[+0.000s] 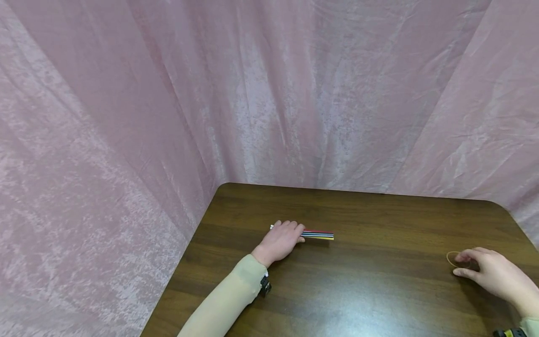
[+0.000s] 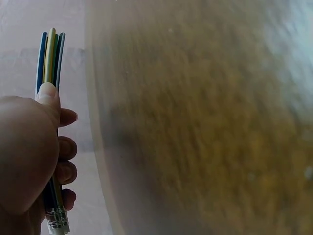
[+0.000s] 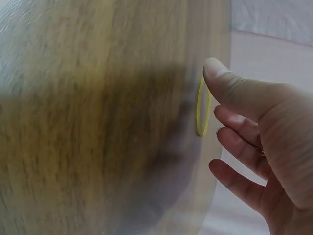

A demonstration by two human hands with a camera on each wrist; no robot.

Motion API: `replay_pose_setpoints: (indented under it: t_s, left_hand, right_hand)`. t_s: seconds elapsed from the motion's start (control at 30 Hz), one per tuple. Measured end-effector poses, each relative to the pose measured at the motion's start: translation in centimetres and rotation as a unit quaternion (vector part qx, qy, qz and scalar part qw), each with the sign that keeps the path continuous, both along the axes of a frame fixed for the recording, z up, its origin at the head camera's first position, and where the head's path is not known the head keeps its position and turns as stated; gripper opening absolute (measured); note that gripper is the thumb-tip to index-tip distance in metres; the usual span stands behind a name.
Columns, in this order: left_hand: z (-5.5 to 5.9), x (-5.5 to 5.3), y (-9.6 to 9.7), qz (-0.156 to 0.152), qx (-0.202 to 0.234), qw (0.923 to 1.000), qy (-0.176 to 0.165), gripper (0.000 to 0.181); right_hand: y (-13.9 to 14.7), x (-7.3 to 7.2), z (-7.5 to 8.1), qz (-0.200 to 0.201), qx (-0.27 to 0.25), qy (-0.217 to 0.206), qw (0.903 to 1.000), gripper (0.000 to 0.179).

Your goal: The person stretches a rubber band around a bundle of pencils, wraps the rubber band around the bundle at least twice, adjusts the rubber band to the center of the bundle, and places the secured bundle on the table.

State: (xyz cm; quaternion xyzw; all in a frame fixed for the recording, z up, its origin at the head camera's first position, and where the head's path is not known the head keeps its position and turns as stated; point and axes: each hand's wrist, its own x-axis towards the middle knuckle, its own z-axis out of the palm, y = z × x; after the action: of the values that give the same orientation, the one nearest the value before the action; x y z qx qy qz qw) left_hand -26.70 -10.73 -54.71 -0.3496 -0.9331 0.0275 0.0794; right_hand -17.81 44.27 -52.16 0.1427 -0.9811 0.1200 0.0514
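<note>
The left hand (image 1: 280,241) grips a bundle of pencils (image 1: 318,235); its fingers are curled around the middle, and the thumb lies along the barrels. The coloured ends come out to the right of this hand, and the white eraser ends at its left side. The right hand (image 1: 490,271) is well apart from the left one, its thumb and fingers separated by a gap. Just beside its fingertips there is a thin yellow band (image 3: 198,112); whether they touch it, I cannot tell. Between the two hands stretches a wide part of the brown table (image 1: 358,281), which gives room for moving sideways. The far edge runs beyond both hands, the left edge passes to the left of the left hand, and behind these edges hangs a pink curtain (image 1: 269,93)
</note>
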Motion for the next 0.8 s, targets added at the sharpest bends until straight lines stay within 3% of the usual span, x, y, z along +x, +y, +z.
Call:
replay_pose_setpoints:
  t_s: [0.13,0.47,0.8]
  left_hand:
    - [0.0,0.0,0.1,0.002,-0.003,1.0,-0.003,0.03]
    - [0.0,0.2,0.1,-0.001,-0.011,0.9999,0.001,0.034]
    - [0.1,0.6,0.1,-0.006,-0.008,0.9999,-0.003,0.032]
  right_hand:
    - [0.3,0.1,-0.4,0.013,0.012,0.039,0.9991,0.027]
    - [0.4,0.4,-1.2,0.039,0.005,0.091,0.995,0.03]
    - [0.1,0.9,-1.4,0.048,0.004,0.12,0.9916,0.035]
